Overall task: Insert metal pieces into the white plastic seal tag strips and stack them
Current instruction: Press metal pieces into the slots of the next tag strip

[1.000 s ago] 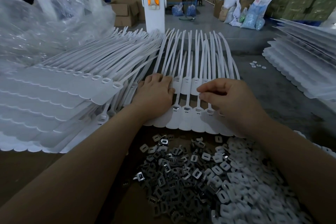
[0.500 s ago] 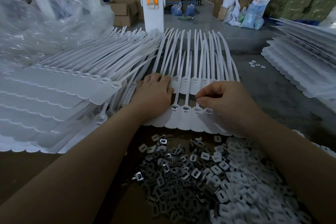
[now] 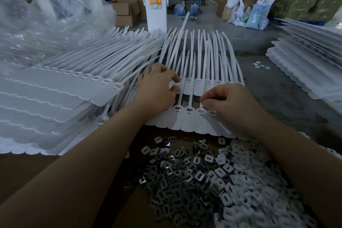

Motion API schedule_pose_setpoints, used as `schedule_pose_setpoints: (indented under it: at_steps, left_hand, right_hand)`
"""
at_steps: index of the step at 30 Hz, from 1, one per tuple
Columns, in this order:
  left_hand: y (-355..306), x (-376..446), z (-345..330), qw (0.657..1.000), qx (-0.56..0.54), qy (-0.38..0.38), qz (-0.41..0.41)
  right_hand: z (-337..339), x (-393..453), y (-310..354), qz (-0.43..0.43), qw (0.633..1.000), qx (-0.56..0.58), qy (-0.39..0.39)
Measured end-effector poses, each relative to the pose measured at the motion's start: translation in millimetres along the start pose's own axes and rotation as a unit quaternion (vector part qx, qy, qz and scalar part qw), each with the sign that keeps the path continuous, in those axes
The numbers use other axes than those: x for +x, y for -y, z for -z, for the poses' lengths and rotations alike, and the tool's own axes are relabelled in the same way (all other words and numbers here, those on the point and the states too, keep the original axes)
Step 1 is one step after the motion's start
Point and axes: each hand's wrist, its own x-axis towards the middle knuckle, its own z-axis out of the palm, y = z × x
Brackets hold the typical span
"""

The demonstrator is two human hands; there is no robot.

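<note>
A tall stack of joined white plastic seal tag strips point(image 3: 61, 98) fills the left of the grey work surface point(image 3: 277, 102). Just right of it lies a flat row of white seal tags with long thin tails point(image 3: 187, 118). In front spreads a heap of small square metal pieces and white plastic clips point(image 3: 212, 181). The left hand point(image 3: 157, 89) rests on the row, its fingers curled round a tag head. The right hand point(image 3: 231, 103) pinches what seems to be a small metal insert point(image 3: 201, 104) just above an open tag slot.
</note>
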Motion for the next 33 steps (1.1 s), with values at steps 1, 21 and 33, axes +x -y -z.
schedule_pose_setpoints:
  at_steps: [1, 21, 33]
  left_hand:
    - [-2, 0, 1, 1.000, -0.007, -0.004, 0.001]
    - [-24, -5, 16, 0.956, -0.203, 0.212, 0.015]
    - [-31, -10, 7, 0.947, -0.176, 0.269, -0.008]
  right_hand:
    - [0, 0, 1, 0.000, 1.000, 0.000, 0.003]
    - [1, 0, 3, -0.015, 0.999, 0.018, 0.022]
    - [0, 1, -1, -0.013, 0.999, 0.034, 0.034]
